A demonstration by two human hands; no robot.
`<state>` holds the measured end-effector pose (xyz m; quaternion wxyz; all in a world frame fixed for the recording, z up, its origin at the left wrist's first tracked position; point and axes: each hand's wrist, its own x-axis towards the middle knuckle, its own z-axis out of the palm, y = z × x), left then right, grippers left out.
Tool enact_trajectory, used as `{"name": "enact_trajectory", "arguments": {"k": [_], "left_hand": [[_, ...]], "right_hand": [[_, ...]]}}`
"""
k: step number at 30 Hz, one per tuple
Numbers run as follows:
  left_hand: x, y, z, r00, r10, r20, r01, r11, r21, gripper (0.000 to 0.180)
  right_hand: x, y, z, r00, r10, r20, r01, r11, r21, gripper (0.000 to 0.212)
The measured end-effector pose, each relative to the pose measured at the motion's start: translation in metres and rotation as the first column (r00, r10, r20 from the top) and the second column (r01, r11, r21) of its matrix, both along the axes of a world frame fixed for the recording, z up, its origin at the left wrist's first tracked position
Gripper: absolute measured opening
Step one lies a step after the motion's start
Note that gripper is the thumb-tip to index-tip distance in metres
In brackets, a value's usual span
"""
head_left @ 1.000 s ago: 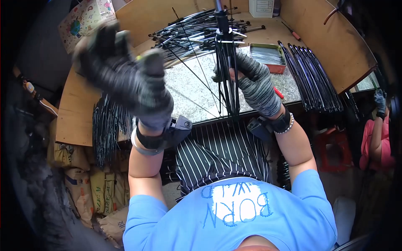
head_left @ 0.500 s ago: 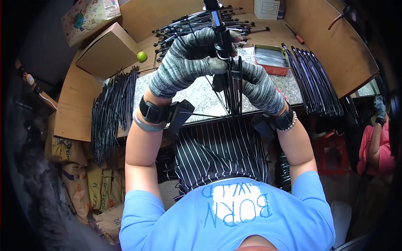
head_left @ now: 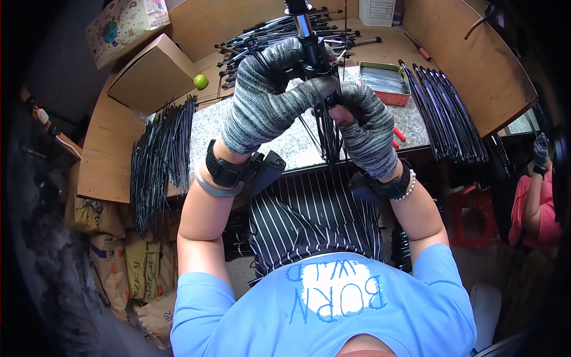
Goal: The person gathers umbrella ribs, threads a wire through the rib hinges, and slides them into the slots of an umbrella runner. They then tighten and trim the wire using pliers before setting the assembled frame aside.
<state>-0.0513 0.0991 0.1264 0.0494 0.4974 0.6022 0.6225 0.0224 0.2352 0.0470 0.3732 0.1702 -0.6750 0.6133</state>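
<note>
Upright in front of me is a black umbrella frame, its shiny shaft rising at the top and its thin ribs bunched below. My left hand, in a grey knitted glove, is closed round the frame where shaft and ribs meet. Close beside it, my right hand, gloved alike, has its bent fingers at the upper ribs; whatever small part its fingertips pinch is hidden. Under both hands lies a speckled stone slab. Red tool handles rest on it just right of my right hand.
Bundled black ribs hang over the left edge. Several frames lie in a row at right, beside a red tin of thin wires. Behind are piled frames, a screwdriver, a cardboard box and a green ball. Another person's gloved hand shows far right.
My right hand has shifted down and its fingers have curled in at the ribs. The left hand has turned slightly and moved right. The red handles have come into sight.
</note>
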Motion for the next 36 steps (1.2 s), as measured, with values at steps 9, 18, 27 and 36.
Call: {"name": "enact_trajectory", "arguments": {"k": [9, 18, 27, 36], "left_hand": [[0.011, 0.006, -0.005, 0.990, 0.104, -0.091, -0.104, 0.995, 0.004, 0.037], [0.016, 0.007, -0.006, 0.965, 0.161, -0.208, -0.174, 0.984, -0.047, 0.039], [0.017, 0.020, -0.004, 0.973, 0.169, -0.158, -0.170, 0.985, 0.006, 0.038], [0.029, 0.012, -0.018, 0.950, 0.293, -0.109, -0.287, 0.956, 0.065, 0.048]], "right_hand": [[0.000, 0.003, 0.004, 0.996, 0.084, 0.008, -0.082, 0.986, -0.145, 0.023], [0.003, 0.004, 0.009, 0.992, 0.022, 0.126, -0.005, 0.992, -0.129, 0.019], [0.001, 0.008, 0.016, 1.000, 0.028, 0.011, -0.027, 0.997, -0.071, 0.017], [-0.001, 0.004, 0.016, 0.983, 0.096, -0.155, -0.099, 0.995, -0.013, 0.030]]}}
